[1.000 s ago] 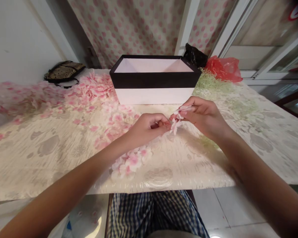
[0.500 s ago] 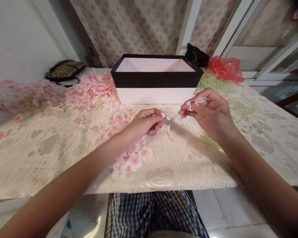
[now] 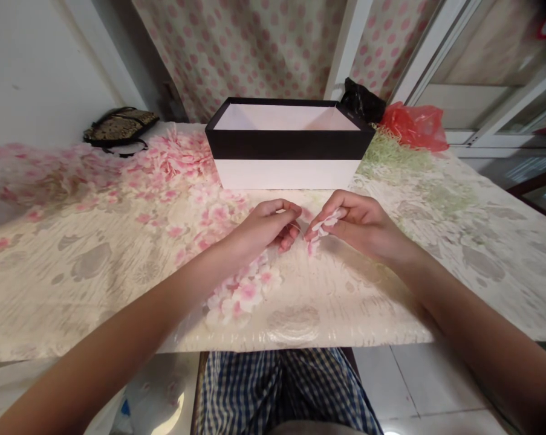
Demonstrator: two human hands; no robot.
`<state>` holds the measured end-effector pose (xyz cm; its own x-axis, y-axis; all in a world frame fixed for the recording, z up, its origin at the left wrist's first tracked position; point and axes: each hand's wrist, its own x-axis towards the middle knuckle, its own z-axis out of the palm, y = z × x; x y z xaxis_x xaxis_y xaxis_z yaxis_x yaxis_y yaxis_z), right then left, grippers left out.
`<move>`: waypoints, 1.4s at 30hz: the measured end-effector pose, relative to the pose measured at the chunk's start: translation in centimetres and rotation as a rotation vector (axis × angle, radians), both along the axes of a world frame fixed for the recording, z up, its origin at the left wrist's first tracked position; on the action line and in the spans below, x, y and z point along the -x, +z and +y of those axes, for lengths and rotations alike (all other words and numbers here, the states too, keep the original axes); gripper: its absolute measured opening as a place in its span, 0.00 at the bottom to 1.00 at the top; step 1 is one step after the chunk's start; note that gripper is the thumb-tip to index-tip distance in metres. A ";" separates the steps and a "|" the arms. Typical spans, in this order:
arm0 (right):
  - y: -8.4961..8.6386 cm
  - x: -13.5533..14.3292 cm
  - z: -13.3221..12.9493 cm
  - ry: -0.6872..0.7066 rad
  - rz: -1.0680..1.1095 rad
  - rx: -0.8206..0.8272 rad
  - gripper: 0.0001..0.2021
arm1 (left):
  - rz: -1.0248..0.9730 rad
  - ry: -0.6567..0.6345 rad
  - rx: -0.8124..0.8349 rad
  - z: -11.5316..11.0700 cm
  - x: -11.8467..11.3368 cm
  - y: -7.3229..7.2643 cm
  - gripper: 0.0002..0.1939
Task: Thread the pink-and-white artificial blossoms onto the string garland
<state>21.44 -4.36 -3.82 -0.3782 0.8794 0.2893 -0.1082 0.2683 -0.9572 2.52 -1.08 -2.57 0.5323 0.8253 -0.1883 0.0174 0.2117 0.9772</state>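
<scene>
My left hand (image 3: 276,222) is closed in a pinch on a thin pale string (image 3: 299,228), low over the table. Close beside it on the right, my right hand (image 3: 354,222) grips white-pink artificial flowers (image 3: 327,223) between thumb and fingers. Another pink blossom (image 3: 312,246) hangs just below the right fingertips. Whether the string passes through the held flowers cannot be made out. Loose pink and white artificial blossoms (image 3: 246,292) lie on the cloth under and left of my left hand.
A black-and-white box (image 3: 286,174), open at the top, stands behind my hands. A large pile of pink petals (image 3: 177,154) spreads left, near a patterned pouch (image 3: 121,127). Green shreds (image 3: 395,151), a red plastic bag (image 3: 415,125) and a black bag (image 3: 362,101) sit back right.
My right hand has come down and left, bringing its flowers close to my left fingertips. My left hand has stayed nearly in place, and the blossom at its fingertips is now by the right hand.
</scene>
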 end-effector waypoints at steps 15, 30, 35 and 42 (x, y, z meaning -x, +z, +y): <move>0.3 0.6 -0.4 0.045 -0.031 0.056 0.03 | 0.089 0.048 -0.049 -0.1 -0.2 0.0 0.05; -0.1 0.8 -0.1 -0.022 -0.034 0.056 0.04 | 0.209 0.157 -0.383 -0.1 -0.1 -0.1 0.06; -0.3 0.6 0.1 -0.117 -0.028 0.045 0.04 | 0.157 -0.044 -0.427 -0.5 0.1 0.1 0.08; -0.2 0.7 0.2 -0.145 0.000 0.025 0.04 | 0.186 -0.188 -0.433 -0.6 0.2 0.2 0.08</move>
